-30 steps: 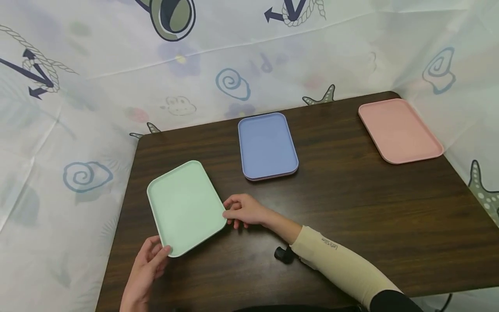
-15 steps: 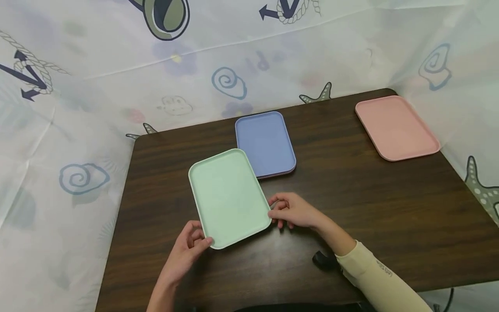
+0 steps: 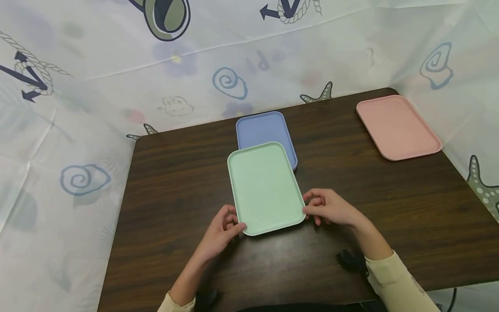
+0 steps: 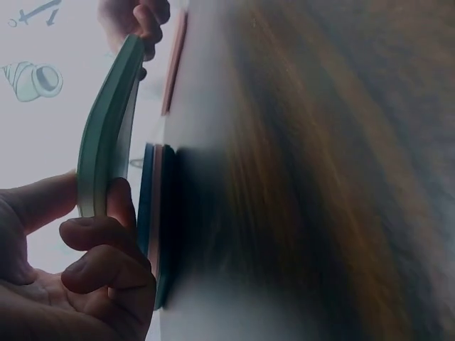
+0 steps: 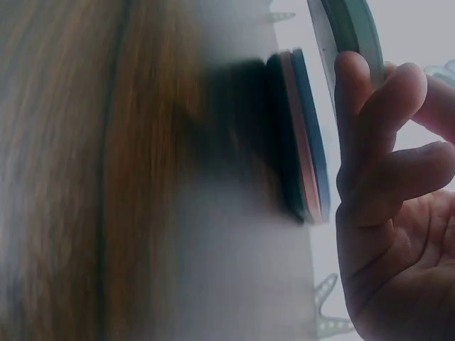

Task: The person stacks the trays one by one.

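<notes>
You hold the green tray (image 3: 265, 187) off the table (image 3: 390, 208), its far end over the blue tray stack (image 3: 260, 128), left hand (image 3: 220, 230) and right hand (image 3: 330, 209) each pinching a near corner (thumb on top). Risk: such shallow corner grips may let it tilt, slip, or land skewed on the stack.

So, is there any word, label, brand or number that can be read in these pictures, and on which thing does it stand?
Green tray: no text.
Blue tray: no text.
Pink tray: no text.
Printed curtain: only drawings of shells, starfish and anchors, no words.
Right sleeve: a small mark, too small to read.
</notes>
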Demonstrator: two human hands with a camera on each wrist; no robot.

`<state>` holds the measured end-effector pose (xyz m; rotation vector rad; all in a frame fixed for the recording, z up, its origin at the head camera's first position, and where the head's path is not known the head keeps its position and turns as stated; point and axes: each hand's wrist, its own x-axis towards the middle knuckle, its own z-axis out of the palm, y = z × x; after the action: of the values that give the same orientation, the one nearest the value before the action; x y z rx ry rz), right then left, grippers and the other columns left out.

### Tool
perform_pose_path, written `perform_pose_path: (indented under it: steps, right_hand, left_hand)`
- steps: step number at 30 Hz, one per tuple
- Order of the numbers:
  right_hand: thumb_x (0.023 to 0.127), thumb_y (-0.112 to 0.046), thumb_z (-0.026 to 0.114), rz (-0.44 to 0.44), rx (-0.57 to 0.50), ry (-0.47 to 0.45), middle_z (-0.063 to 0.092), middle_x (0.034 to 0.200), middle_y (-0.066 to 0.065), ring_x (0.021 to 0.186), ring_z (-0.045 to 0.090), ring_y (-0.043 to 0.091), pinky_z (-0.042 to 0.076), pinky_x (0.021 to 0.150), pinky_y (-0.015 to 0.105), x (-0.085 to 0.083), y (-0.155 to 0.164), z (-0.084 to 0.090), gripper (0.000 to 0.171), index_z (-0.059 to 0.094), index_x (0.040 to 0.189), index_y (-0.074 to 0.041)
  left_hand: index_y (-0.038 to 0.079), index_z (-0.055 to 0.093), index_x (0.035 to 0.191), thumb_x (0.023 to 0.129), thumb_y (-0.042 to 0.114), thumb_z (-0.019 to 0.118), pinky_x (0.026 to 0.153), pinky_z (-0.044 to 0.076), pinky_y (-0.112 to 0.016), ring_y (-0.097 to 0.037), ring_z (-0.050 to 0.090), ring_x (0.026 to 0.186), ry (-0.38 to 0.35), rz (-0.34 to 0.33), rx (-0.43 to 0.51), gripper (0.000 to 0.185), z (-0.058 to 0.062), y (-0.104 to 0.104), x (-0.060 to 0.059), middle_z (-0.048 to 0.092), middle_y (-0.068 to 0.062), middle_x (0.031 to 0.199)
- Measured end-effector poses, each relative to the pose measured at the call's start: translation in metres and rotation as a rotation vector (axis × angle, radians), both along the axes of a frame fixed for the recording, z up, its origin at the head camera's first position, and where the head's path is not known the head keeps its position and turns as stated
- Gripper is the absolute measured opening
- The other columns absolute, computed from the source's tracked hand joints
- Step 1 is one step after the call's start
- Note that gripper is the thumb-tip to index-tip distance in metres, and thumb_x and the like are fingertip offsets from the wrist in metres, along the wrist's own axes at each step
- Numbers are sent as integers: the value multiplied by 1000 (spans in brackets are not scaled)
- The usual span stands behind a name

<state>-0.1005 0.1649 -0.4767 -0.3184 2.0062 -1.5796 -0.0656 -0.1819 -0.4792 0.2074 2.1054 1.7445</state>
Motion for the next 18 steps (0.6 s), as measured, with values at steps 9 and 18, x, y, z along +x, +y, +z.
perform_pose_path:
  steps: [9, 18]
  right_hand:
    - [94, -19, 67, -59, 14, -12, 67, 85, 25, 53, 56, 23, 36, 41, 27, 0, 13, -5, 39, 52, 119, 7]
    - [93, -18, 68, -97, 18, -27, 68, 85, 24, 54, 58, 20, 38, 42, 26, -7, 15, -10, 38, 53, 118, 7]
  left_hand:
    - [0, 50, 120, 92, 9, 68, 55, 38, -24, -12, 46, 56, 33, 1, -107, 34, -7, 18, -17, 63, -11, 84]
    - [-2, 53, 121, 90, 4, 68, 53, 39, -25, -15, 45, 54, 43, 100, -189, 35, -10, 28, -24, 60, -11, 89]
